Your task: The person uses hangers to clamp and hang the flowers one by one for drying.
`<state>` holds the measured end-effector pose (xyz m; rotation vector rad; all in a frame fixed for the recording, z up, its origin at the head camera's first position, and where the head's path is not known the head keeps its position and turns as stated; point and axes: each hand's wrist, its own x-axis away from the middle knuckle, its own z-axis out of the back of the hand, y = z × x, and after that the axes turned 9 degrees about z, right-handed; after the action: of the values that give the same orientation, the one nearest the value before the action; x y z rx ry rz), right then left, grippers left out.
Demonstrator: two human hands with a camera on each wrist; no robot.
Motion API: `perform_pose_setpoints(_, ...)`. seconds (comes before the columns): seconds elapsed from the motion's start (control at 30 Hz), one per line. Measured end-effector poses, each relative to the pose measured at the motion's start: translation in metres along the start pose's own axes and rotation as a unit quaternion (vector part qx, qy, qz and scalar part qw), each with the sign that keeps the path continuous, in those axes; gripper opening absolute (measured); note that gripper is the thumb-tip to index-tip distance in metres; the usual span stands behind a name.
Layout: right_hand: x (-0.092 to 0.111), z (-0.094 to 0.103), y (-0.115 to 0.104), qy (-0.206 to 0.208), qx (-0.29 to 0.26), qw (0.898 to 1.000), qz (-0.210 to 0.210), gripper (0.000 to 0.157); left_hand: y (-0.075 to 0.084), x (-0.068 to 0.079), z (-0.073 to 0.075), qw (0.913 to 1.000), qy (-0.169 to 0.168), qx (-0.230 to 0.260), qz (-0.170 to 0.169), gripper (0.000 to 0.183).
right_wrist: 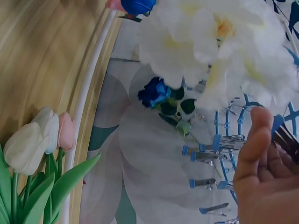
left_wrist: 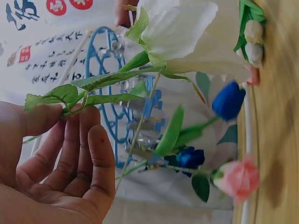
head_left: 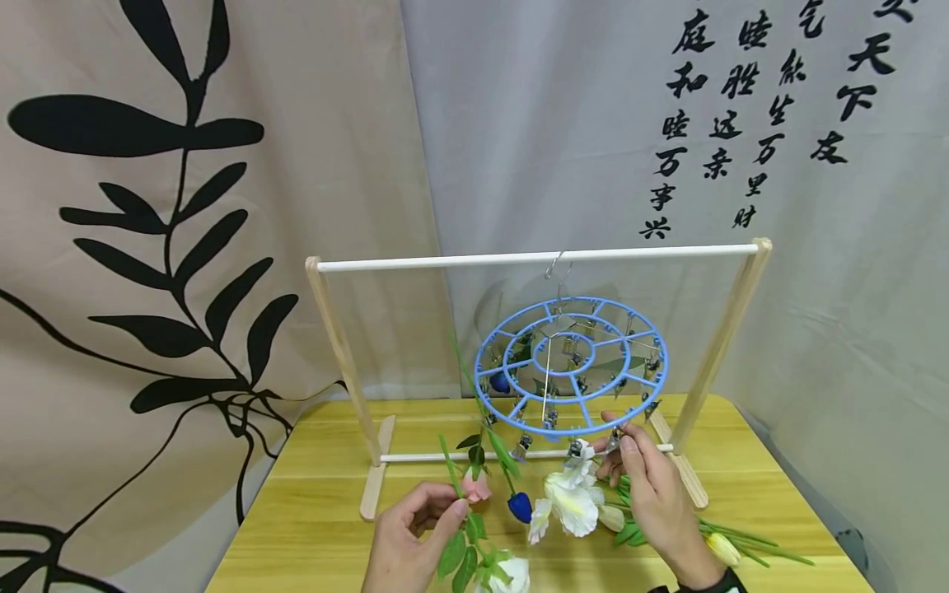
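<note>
My left hand [head_left: 415, 527] pinches the green stem of a white rose [head_left: 511, 574] between thumb and fingertips; the bloom hangs low, in front of the rack. In the left wrist view the rose's leaves [left_wrist: 112, 79] lie just past the fingertips. A round blue clip hanger [head_left: 571, 403] hangs by its hook from a white rod [head_left: 445, 263]. At its front right rim my right hand [head_left: 652, 486] holds a metal clip [head_left: 614, 441] with its fingers. Beside that hand a large white flower [head_left: 574, 502] hangs head down from another clip.
A pink rose [head_left: 476, 484] and a blue tulip [head_left: 520, 506] hang upside down from the hanger's left side, with a blue rose [right_wrist: 154, 92] further back. Several tulips [head_left: 722, 548] lie on the wooden table [head_left: 296, 511] at right. Wooden posts [head_left: 722, 346] support the rod.
</note>
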<state>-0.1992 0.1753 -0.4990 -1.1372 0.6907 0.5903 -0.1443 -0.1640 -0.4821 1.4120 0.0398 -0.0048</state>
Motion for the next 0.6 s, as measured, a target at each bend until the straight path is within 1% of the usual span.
perform_pose_setpoints(0.1, 0.002, -0.003, -0.003, -0.005, 0.038, 0.999, 0.017, 0.041, -0.001, -0.001, -0.005, 0.9999, -0.009, 0.009, -0.007, 0.007)
perform_pose_setpoints(0.17, 0.003, -0.004, -0.004, -0.006, 0.054, 0.998, 0.02, 0.039, 0.0, -0.001, -0.009, 0.9997, -0.016, 0.015, -0.012, 0.007)
perform_pose_setpoints(0.3, 0.004, -0.004, -0.008, -0.016, 0.064, 0.998, 0.0, 0.033, 0.001, -0.001, -0.017, 0.9991, -0.028, 0.023, -0.022, 0.009)
perform_pose_setpoints(0.4, 0.002, -0.006, -0.012, -0.034, 0.033, 0.999, -0.027, 0.029, 0.003, -0.002, -0.023, 0.9986, -0.037, 0.028, -0.024, 0.01)
perform_pose_setpoints(0.43, 0.002, -0.006, -0.014, -0.04, 0.028, 0.998, -0.03, 0.027, 0.004, -0.003, -0.025, 0.9985, -0.04, 0.03, -0.023, 0.01)
perform_pose_setpoints(0.53, -0.002, -0.009, -0.017, -0.053, 0.004, 0.998, -0.027, 0.025, 0.004, -0.004, -0.032, 0.9977, -0.046, 0.037, -0.032, 0.007)
perform_pose_setpoints(0.6, -0.004, -0.011, -0.018, -0.056, -0.007, 0.998, -0.013, 0.023, 0.004, -0.005, -0.037, 0.997, -0.049, 0.04, -0.044, 0.006)
